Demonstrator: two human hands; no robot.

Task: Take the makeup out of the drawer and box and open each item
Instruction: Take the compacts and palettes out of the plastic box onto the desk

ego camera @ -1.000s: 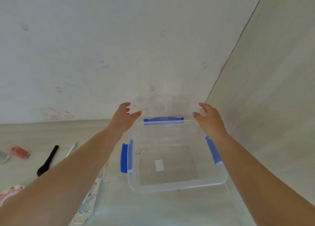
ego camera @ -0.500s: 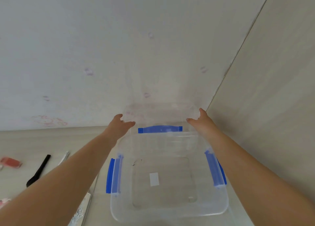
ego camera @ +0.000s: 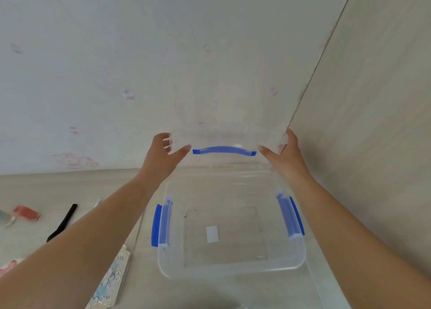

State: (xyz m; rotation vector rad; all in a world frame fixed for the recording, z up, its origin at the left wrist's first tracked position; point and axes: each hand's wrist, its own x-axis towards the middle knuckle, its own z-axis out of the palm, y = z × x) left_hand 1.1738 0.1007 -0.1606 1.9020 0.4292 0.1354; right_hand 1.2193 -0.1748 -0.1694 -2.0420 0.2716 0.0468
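A clear lid point(ego camera: 227, 136) was held up above the far end of a clear box point(ego camera: 233, 270), at about 12 o'clock from it. The lid's left edge was pinched by the left hand point(ego camera: 164, 156), with the thumb on the near side and the fingers curled round the far side. The right edge was gripped the same way by the right hand point(ego camera: 283, 153). A blue handle point(ego camera: 224, 150) could be seen along the lid's low edge, between the two thumbs.

The box was set on the pale tabletop point(ego camera: 30, 187), close to the side wall. Blue clips point(ego camera: 156, 226) were seen on its left and right sides, folded out. A small white sticker point(ego camera: 212, 233) was seen on its bottom. No makeup could be made out inside the box.

At 9 o'clock from the box, a black spoon-like tool point(ego camera: 62, 222) was laid on the tabletop. Further left, a small red makeup item point(ego camera: 26, 213) was seen, too blurry to name. At 7 o'clock from the box, a flat silvery case point(ego camera: 112, 280) with a blue picture was laid just beside it. Pale pink pictures were seen on the back wall point(ego camera: 140, 52).
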